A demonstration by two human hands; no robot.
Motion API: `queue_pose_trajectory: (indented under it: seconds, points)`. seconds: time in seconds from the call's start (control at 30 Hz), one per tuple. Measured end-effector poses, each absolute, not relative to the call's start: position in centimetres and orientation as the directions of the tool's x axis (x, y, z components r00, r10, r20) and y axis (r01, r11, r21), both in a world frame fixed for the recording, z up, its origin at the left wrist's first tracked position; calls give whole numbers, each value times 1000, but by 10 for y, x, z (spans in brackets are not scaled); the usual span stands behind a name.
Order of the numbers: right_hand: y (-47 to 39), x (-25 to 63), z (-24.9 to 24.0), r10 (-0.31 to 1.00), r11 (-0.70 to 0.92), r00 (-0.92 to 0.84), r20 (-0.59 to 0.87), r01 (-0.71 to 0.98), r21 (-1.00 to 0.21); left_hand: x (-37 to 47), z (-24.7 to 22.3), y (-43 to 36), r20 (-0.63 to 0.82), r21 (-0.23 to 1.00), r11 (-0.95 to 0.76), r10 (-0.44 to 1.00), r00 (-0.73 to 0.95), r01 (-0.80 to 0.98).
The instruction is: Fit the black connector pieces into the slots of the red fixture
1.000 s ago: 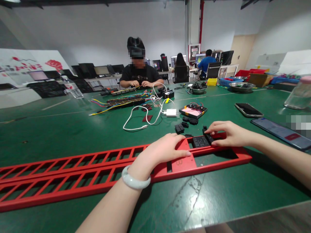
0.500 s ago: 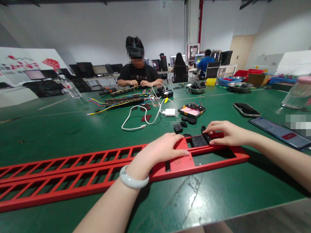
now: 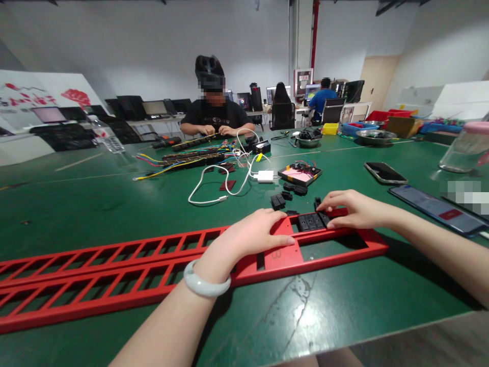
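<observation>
A long red slotted frame (image 3: 126,278) lies across the green table in front of me. My left hand (image 3: 254,235) rests flat on its red plate near the right end, fingers apart, a pale bangle (image 3: 206,280) on the wrist. Several black blocks (image 3: 311,221) sit side by side in the frame's upper right opening. My right hand (image 3: 349,210) has thumb and fingers closed about the rightmost small black block (image 3: 324,219) of that row. Just behind its fingertips stands another black piece (image 3: 317,204). More loose black blocks (image 3: 278,201) lie behind the frame.
Behind the blocks are a white charger (image 3: 265,176) with its cable and a shallow box of parts (image 3: 300,174). Two phones (image 3: 431,208) lie to the right, near a pink-lidded jar (image 3: 464,148). Across the table, a person (image 3: 216,117) handles a part beside bundled wires (image 3: 191,158).
The whole view has shifted slightly, so things appear a little further left. Both hands keep nearly the same places on the frame and blocks.
</observation>
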State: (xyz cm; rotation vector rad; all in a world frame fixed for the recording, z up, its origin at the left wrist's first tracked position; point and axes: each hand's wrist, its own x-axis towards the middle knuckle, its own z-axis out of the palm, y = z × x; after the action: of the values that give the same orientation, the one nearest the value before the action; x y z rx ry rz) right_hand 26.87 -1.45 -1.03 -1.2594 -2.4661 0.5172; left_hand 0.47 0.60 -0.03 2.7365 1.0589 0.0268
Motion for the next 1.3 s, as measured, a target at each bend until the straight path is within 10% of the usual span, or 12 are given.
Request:
queue_pose_trajectory:
  seconds: [1.3]
  points:
    - [-7,264,-7,780,611,-617,105,713,-343,5,0,4,-55,203,-715,673,737,669]
